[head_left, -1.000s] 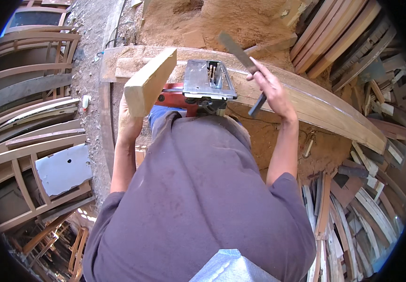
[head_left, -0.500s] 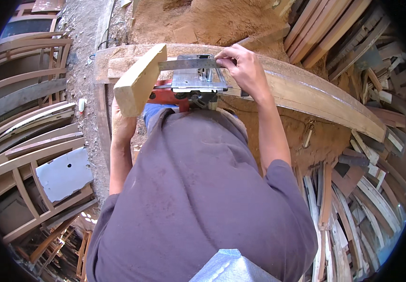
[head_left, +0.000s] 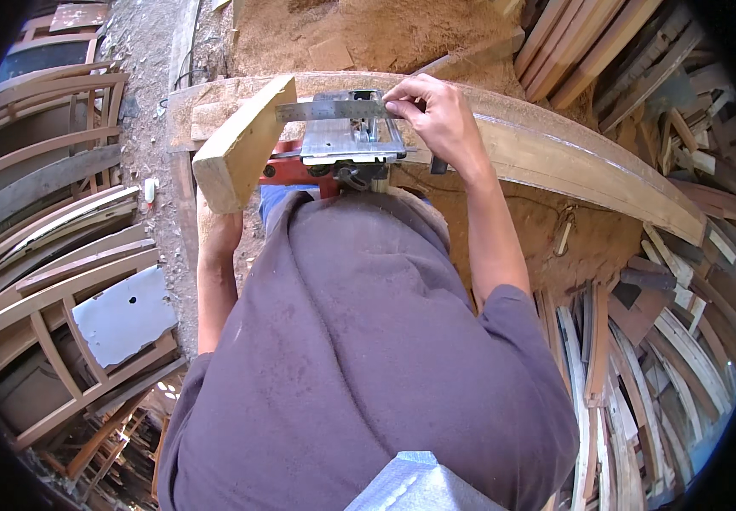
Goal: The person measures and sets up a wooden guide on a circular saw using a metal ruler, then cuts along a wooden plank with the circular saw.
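Observation:
My right hand (head_left: 438,111) pinches the right end of a marked metal ruler (head_left: 325,111). The other end of the ruler meets the right side of a thick pale wooden block (head_left: 244,145). A dark stub below my right palm may belong to the ruler; I cannot tell. My left hand (head_left: 221,228) is closed on the near end of the block from below, its fingers mostly hidden behind the wood. Under the ruler lies a red power saw (head_left: 287,169), upturned, with its flat metal base plate (head_left: 321,146) facing up.
A long curved timber beam (head_left: 572,166) runs behind the saw and off to the right. Wooden frames (head_left: 53,315) are stacked at left, beside a white panel (head_left: 125,313). Boards (head_left: 581,51) lean at far right, and offcuts (head_left: 640,358) pile up nearer. Sawdust covers the ground (head_left: 368,38).
The block, the ruler and both hands have shifted slightly left in the picture, along with the saw. Both hands keep their hold.

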The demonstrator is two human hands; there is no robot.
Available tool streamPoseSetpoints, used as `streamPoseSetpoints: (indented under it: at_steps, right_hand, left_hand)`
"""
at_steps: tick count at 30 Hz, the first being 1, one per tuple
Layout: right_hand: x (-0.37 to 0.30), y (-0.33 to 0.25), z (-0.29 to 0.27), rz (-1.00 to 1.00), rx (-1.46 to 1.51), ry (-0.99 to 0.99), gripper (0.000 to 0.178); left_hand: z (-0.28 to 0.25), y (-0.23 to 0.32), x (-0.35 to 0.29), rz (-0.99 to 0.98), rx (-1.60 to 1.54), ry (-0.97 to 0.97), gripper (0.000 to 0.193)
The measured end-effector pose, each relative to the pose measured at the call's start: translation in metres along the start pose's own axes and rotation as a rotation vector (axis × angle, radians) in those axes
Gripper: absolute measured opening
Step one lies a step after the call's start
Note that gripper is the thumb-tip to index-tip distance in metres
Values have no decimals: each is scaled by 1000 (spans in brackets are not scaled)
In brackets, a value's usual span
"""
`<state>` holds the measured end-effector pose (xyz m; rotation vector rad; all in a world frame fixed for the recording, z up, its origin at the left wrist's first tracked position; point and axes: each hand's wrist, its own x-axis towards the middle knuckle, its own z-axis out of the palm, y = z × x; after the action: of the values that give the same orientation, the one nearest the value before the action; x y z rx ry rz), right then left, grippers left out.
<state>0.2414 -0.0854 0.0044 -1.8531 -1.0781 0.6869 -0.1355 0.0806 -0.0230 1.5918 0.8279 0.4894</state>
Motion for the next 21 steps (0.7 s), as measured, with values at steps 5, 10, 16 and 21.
streamPoseSetpoints:
  at_steps: [5, 10, 16, 21]
  right_hand:
    - [1, 3, 1, -9, -25, 8, 15]
    - [2, 7, 1, -1, -27, -3, 15]
    - [6, 4, 0, 15, -11, -30, 18]
    - [8, -4, -2, 31, -90, -83, 28]
  left_hand:
    - [-5, -9, 0, 40, 86, 1, 67]
    - [-3, -8, 0, 9, 57, 11, 65]
    - [0, -5, 1, -13, -3, 4, 63]
    - [7, 6, 3, -13, -120, -15, 62]
